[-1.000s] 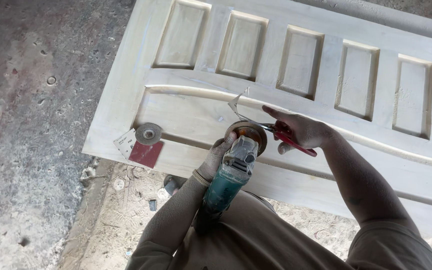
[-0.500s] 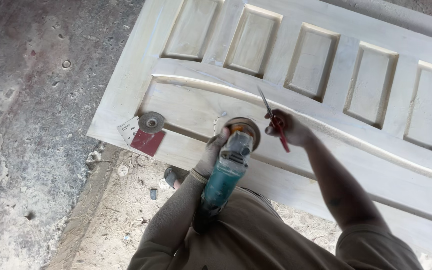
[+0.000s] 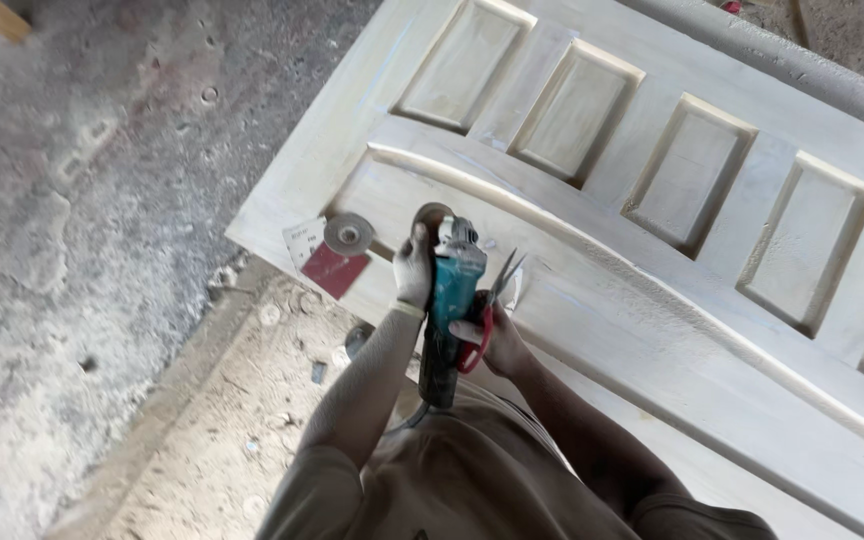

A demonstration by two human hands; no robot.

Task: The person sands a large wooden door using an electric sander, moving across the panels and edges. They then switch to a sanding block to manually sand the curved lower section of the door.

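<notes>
Head view: both hands on teal grinder [image 3: 449,300]; right [image 3: 487,340] apparently holds red-handled scissors [image 3: 487,310].

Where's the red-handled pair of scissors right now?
In the head view, the scissors are in the right hand, beside the teal grinder on the door panel.

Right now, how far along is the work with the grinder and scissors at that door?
The carved door lies dust-pale, apparently sanded. In hand: the left hand steadies the teal angle grinder near its head, the right hand holds red-handled scissors against its body. A spare disc and red sandpaper lie unused.
</notes>
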